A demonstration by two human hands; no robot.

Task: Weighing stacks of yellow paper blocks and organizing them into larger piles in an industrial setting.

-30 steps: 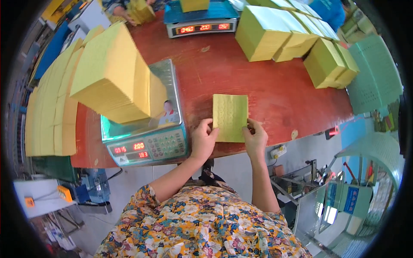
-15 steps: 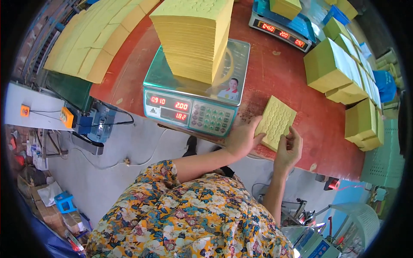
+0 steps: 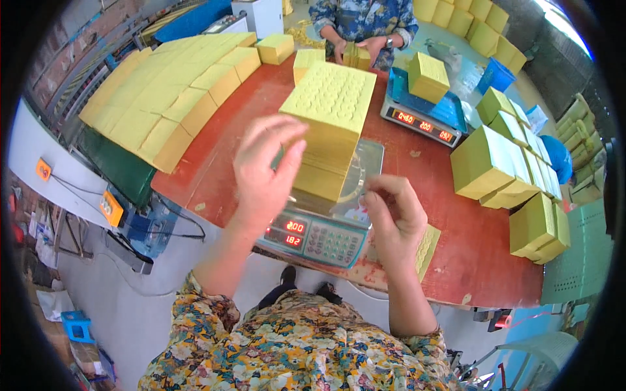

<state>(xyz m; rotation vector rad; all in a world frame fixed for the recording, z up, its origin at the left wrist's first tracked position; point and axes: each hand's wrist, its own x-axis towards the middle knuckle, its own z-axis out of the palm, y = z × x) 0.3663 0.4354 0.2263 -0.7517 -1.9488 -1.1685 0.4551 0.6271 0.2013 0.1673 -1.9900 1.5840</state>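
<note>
A tall stack of yellow paper sheets (image 3: 329, 104), embossed with rows of curved marks on top, stands on a digital scale (image 3: 332, 244) with red lit digits. My left hand (image 3: 264, 163) is raised at the stack's near left side, thumb and fingers apart, nothing in it. My right hand (image 3: 399, 218) hovers over the scale's right edge, fingers loosely curled with a gap to the thumb and nothing visible between them. Partly hidden behind that hand, a thin pad of the same yellow paper (image 3: 428, 251) lies on the red table (image 3: 482, 280).
Across the table a co-worker's hands (image 3: 373, 47) hold a small yellow bundle (image 3: 356, 56). A second scale (image 3: 417, 122) carries a yellow block (image 3: 428, 77). Rows of yellow paper blocks (image 3: 176, 85) fill the left side; more blocks (image 3: 486, 163) stand at the right.
Both hands have let go of the thin pad, which now lies on the table. My left hand has moved up and left to the tall stack; my right hand has moved left. The view has tilted up.
</note>
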